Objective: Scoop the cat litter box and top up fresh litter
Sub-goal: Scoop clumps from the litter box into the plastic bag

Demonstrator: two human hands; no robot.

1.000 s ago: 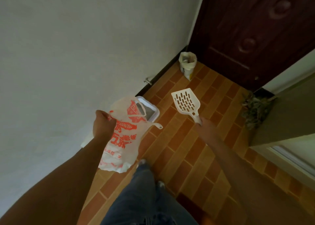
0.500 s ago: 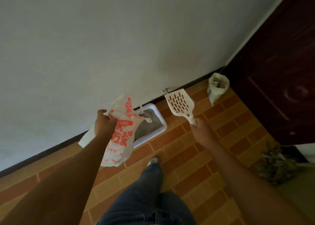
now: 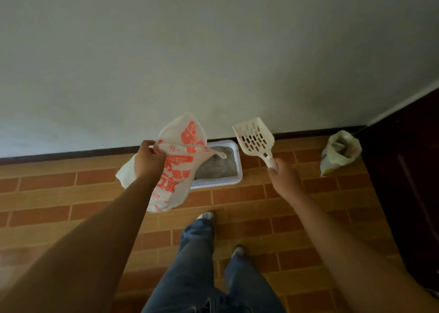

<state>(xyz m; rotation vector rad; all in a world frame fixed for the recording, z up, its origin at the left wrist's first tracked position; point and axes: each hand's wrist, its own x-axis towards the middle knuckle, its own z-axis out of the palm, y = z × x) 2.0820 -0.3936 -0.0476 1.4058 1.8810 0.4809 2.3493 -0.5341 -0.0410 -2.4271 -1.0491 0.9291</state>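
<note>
Left hand [image 3: 148,157] pinches plastic bag [image 3: 177,170] rim, right hand [image 3: 283,177] grips scoop [image 3: 255,138] handle. Litter box [image 3: 216,184] at 12 o'clock. Risk: one-handed bag mouth sags shut, clumps drop on tiles [image 3: 237,198]

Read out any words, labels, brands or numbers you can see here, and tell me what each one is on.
Bag in the left hand: large red printed characters, too crumpled and blurred to read.
Sack at far right: a yellow patch low down, no print that can be read.
Scoop: no text.
Litter box: no text.
</note>
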